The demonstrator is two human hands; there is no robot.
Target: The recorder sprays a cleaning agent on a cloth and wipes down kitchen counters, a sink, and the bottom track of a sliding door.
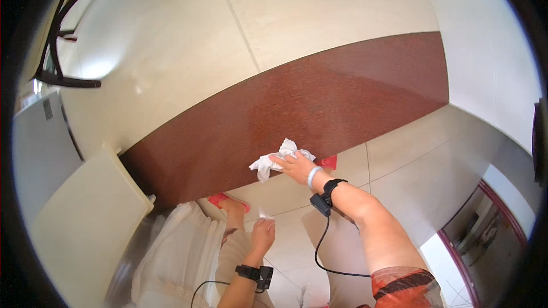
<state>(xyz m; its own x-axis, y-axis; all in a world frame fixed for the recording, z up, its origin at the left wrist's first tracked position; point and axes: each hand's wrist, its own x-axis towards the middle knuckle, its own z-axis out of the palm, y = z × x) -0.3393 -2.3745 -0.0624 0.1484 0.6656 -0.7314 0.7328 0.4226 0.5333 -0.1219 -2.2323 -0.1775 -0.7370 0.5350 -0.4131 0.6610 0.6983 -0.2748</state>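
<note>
My right hand is stretched forward with its fingers over a crumpled white cloth or tissue. In the picture the cloth overlaps the near edge of a reddish-brown stone threshold slab; whether it touches the slab I cannot tell. Closer to my body, my left hand is curled around a small white piece of tissue or cloth, whose tip sticks out above the fingers. A pale bangle and a black strapped device sit on my right wrist; another device is on my left.
Cream floor tiles lie beyond the slab. My red shoes stand near its closer edge. At left are a cream panel and sheer white fabric. A white wall bounds the right; dark chair legs show upper left.
</note>
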